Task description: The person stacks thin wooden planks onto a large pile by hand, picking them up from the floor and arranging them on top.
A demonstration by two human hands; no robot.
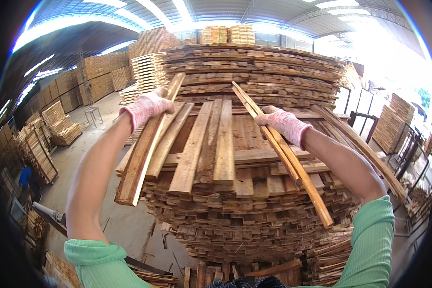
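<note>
Both my hands wear pale pink-and-white gloves. My left hand [152, 104] is closed round a wooden plank [141, 168], tilted with its near end toward me over the stack's left side. In my right hand [279, 124] are narrow wooden strips [293, 161], lying side by side and slanting down to the right; my fingers wrap over them and partly hide them. Between my hands, several loose boards [224, 153] lie lengthwise on top of a tall stack of planks [245, 225]. Crosswise boards [264, 156] show beneath them.
A higher pile of long boards [254, 72] rises just behind. To the right a long board [365, 149] slopes across the stack's edge. Timber stacks [60, 125] and a small metal stand [93, 115] occupy the left floor. A person in blue [25, 177] is at far left.
</note>
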